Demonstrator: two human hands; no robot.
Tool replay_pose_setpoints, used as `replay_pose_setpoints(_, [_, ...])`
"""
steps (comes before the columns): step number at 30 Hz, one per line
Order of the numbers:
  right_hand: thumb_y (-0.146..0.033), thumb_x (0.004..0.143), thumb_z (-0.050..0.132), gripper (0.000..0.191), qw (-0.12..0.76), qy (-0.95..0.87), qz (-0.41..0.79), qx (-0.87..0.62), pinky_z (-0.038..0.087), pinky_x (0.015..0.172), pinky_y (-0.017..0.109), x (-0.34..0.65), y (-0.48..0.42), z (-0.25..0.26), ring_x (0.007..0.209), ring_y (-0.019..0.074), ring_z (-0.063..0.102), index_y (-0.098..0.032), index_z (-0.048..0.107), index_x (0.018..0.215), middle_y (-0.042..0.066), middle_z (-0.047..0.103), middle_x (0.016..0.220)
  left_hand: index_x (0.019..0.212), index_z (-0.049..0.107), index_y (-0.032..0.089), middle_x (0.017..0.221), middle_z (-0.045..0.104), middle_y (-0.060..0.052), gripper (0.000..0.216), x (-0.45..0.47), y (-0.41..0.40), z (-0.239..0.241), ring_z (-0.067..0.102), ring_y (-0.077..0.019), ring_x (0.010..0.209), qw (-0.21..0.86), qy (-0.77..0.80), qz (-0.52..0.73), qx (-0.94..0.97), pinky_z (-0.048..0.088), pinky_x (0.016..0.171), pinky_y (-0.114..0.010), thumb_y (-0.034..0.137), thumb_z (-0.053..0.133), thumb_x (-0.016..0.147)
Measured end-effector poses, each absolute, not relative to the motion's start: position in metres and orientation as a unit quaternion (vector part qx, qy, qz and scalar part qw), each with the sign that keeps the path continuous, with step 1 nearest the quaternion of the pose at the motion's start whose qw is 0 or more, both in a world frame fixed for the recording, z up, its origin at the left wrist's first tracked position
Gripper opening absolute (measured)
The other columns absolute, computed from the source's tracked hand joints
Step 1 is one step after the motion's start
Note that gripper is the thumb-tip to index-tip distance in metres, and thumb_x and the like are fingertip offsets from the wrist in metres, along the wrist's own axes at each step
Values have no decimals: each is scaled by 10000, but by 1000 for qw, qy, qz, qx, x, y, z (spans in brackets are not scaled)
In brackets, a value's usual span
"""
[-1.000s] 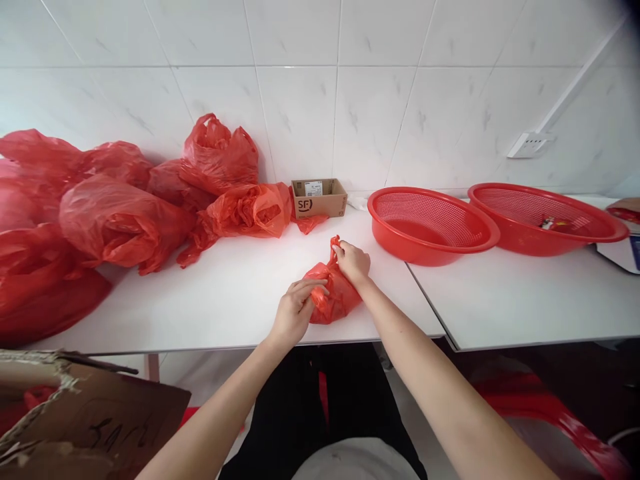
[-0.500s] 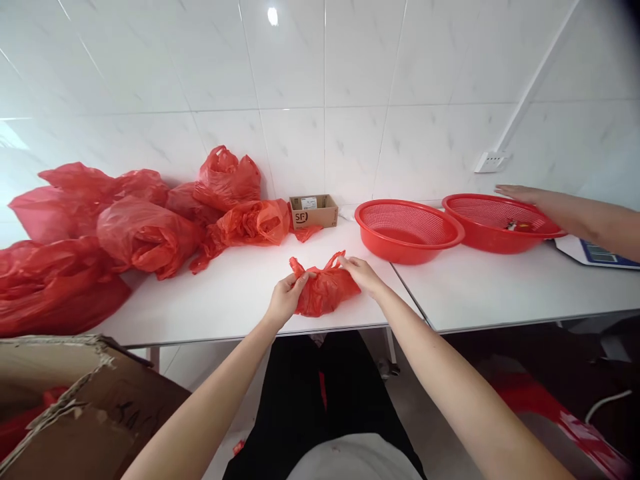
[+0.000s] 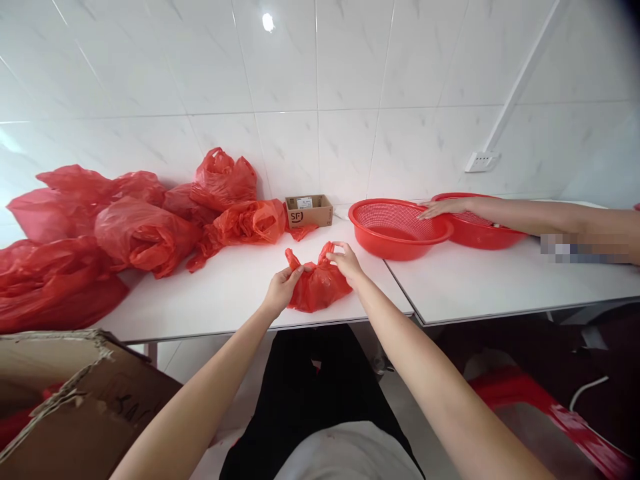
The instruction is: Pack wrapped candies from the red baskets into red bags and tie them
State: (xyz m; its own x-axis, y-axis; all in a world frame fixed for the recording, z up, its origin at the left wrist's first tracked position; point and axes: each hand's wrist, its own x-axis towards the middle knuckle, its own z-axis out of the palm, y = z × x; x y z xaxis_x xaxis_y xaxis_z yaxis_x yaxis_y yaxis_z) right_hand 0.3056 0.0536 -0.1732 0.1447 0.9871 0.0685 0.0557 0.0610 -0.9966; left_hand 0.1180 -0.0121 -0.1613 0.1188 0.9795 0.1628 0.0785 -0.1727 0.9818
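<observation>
A small red plastic bag [image 3: 320, 288] rests near the front edge of the white table, its two handles pointing up. My left hand [image 3: 284, 288] pinches the bag's left side between thumb and fingers, just below the left handle. My right hand [image 3: 346, 261] has its thumb and fingers closed on the right handle. What the bag contains is hidden by the plastic. Behind it, against the wall, stands a small open cardboard box [image 3: 310, 215] marked SF.
Several filled red bags [image 3: 145, 230] are heaped at the left. Two red colanders [image 3: 400, 248] stand at the right; another person's hand [image 3: 447, 207] reaches over them. A torn carton [image 3: 125, 387] is at lower left, a red stool [image 3: 515, 390] at lower right.
My right hand has gathered the right handle closer and more upright. The other person's hand has moved left, from the farther colander to the rim of the nearer one. The view has shifted slightly.
</observation>
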Motion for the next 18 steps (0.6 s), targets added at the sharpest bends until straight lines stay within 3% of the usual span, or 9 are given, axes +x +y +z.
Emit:
replay_pose_setpoints(5, [-311,848,522,189,583,-445,496,-466,516,666,269,304,51,-155,683,142,640,-211,588,994,-4,653,740,900,720,158,1076,732,-112,473,120,-11,-160,646,-281,1037,489,425,520,557,462,931,-375,603,627,769])
replay_pose_setpoints(9, [-382,926,492,250,581,-414,521,-468,494,556,257,307,51,-148,546,117,559,-176,627,877,-16,566,625,828,654,170,1064,732,-125,421,115,-12,-159,642,-274,1054,500,413,544,533,466,909,-377,584,587,806])
replay_pose_setpoints(15, [-383,951,554,301,588,-369,505,-513,549,716,319,329,53,-140,833,146,630,-144,595,1129,60,634,1046,798,586,179,1104,718,-135,394,112,-25,-156,635,-276,1064,501,408,549,531,459,857,-368,572,570,819])
replay_pose_setpoints(18, [-376,954,545,265,587,-380,504,-507,539,671,293,333,47,-128,757,127,619,-139,613,1050,41,641,952,796,563,183,1078,719,-129,404,110,-28,-156,650,-249,1012,490,410,549,539,462,824,-338,585,538,835])
